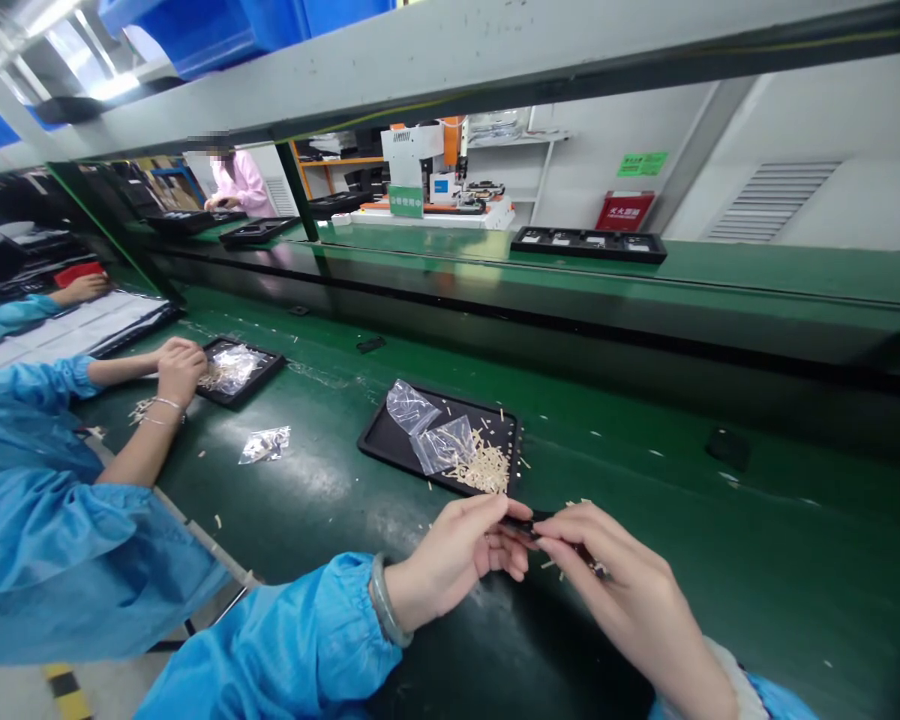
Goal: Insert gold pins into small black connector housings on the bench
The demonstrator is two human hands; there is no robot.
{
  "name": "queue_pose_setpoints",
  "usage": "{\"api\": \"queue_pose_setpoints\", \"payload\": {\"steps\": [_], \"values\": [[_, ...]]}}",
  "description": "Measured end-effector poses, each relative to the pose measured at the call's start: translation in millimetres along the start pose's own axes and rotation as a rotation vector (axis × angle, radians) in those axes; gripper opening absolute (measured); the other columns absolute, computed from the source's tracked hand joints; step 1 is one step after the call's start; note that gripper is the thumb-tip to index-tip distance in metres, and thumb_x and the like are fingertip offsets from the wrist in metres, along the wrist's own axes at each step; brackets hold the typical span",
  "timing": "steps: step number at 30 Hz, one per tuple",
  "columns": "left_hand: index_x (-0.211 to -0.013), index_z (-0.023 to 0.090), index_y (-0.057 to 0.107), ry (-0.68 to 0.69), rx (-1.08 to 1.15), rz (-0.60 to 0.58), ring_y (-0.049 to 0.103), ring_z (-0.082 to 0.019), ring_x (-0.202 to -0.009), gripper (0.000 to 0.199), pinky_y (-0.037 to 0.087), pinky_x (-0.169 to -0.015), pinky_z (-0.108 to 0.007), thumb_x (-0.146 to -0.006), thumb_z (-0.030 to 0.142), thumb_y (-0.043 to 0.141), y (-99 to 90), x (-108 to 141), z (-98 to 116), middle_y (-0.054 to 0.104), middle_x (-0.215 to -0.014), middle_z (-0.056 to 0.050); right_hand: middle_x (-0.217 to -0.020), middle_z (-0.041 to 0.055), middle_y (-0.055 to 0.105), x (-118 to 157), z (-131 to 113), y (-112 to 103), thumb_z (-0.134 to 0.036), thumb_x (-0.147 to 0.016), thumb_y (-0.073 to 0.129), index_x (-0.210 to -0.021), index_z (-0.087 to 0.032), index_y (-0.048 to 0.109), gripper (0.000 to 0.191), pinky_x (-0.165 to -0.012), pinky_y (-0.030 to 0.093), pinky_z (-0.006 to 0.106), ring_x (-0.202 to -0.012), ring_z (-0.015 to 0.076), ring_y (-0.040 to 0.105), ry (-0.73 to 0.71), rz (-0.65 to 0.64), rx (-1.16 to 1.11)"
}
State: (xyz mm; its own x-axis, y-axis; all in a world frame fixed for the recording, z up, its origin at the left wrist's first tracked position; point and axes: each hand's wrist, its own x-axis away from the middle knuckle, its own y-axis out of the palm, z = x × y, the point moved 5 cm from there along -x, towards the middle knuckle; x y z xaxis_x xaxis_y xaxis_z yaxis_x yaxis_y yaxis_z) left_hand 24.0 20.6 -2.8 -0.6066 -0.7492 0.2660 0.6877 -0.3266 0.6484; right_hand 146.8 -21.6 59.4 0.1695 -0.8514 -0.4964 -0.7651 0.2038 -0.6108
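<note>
Grn bench [607, 450]: 2 blk trays [382, 440]

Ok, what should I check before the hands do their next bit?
1. Black part held: ok, the left hand and right hand are both on it.
2. Strips close by: ok, a pile lies in the tray just beyond the left hand.
3. Strips all inside the tray: not ok, some lie on the table.
4. Bags out of the tray: not ok, two are in it.
5. Co-worker's hands out of the way: ok, they're at another tray.
6. Strip stuck on the part: cannot tell, fingers cover it.
</note>
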Motion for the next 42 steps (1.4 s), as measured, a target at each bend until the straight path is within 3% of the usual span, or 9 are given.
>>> {"api": "queue_pose_setpoints", "payload": {"steps": [3, 7, 11, 15, 21, 32, 42], "values": [[-0.092, 0.011, 0.061, 0.108, -0.098, -0.064, 0.060, -0.011, -0.060, 0.033, 0.048, -0.057, -0.022, -0.073, 0.038, 0.066, 7.4, 3, 6, 0.065, -0.073, -0.006, -0.074, 0.0024, 0.064, -1, 7, -1, -0.025, -0.084, 0.053, -0.081, -0.020, 0.062, 0.011, -0.058, 0.049, 0.023, -0.065, 0.0143, 0.062, 0.144, 0.054, -0.084], [-0.083, 0.012, 0.061, 0.179, -0.298, 0.004, 0.057, -0.009, -0.052, 0.028, 0.047, -0.054, -0.022, -0.073, 0.037, 0.066, 4.5, 2, 10, 0.063, -0.061, -0.002, -0.065, 0.0003, 0.063, 0, 11, 6, -0.032, -0.082, 0.056, -0.074, -0.019, 0.062, 0.016, -0.052, 0.047, 0.022, -0.055, 0.0124, 0.058, 0.324, -0.007, -0.297], [-0.083, 0.013, 0.062, 0.242, -0.474, 0.026, 0.059, -0.010, -0.055, 0.021, 0.049, -0.056, -0.022, -0.077, 0.033, 0.061, -0.4, 2, 14, 0.064, -0.063, -0.002, -0.056, -0.0020, 0.057, 4, 12, 14, -0.037, -0.080, 0.057, -0.071, -0.019, 0.060, 0.022, -0.047, 0.043, 0.021, -0.047, 0.0104, 0.050, 0.479, -0.028, -0.426], [-0.083, 0.014, 0.064, 0.281, -0.618, 0.047, 0.060, -0.011, -0.058, 0.016, 0.050, -0.059, -0.023, -0.079, 0.027, 0.057, -1.5, 4, 20, 0.065, -0.065, -0.002, -0.052, -0.0036, 0.052, 8, 14, 18, -0.040, -0.078, 0.059, -0.070, -0.018, 0.059, 0.024, -0.046, 0.041, 0.022, -0.046, 0.0100, 0.049, 0.572, -0.019, -0.498], [-0.083, 0.016, 0.065, 0.268, -0.757, 0.020, 0.060, -0.011, -0.058, 0.014, 0.051, -0.060, -0.022, -0.080, 0.023, 0.053, 0.8, 6, 25, 0.065, -0.064, -0.001, -0.055, -0.0024, 0.057, 9, 19, 24, -0.042, -0.073, 0.065, -0.069, -0.017, 0.057, 0.026, -0.049, 0.043, 0.023, -0.046, 0.0095, 0.052, 0.694, -0.127, -0.708], [-0.086, 0.018, 0.066, 0.316, -1.021, -0.051, 0.063, -0.012, -0.064, 0.019, 0.050, -0.064, -0.020, -0.081, 0.016, 0.048, 2.3, 7, 32, 0.068, -0.071, -0.001, -0.059, -0.0015, 0.059, 10, 23, 28, -0.041, -0.072, 0.066, -0.065, -0.017, 0.053, 0.028, -0.053, 0.044, 0.025, -0.051, 0.0100, 0.054, 0.748, -0.294, -0.757], [-0.089, 0.021, 0.067, 0.378, -1.184, -0.076, 0.063, -0.012, -0.066, 0.023, 0.048, -0.066, -0.019, -0.080, 0.012, 0.047, 8.2, 11, 36, 0.069, -0.075, 0.000, -0.056, -0.0026, 0.057, 11, 24, 29, -0.039, -0.073, 0.064, -0.065, -0.017, 0.052, 0.026, -0.054, 0.045, 0.024, -0.052, 0.0099, 0.054, 0.746, -0.345, -0.753]]}}
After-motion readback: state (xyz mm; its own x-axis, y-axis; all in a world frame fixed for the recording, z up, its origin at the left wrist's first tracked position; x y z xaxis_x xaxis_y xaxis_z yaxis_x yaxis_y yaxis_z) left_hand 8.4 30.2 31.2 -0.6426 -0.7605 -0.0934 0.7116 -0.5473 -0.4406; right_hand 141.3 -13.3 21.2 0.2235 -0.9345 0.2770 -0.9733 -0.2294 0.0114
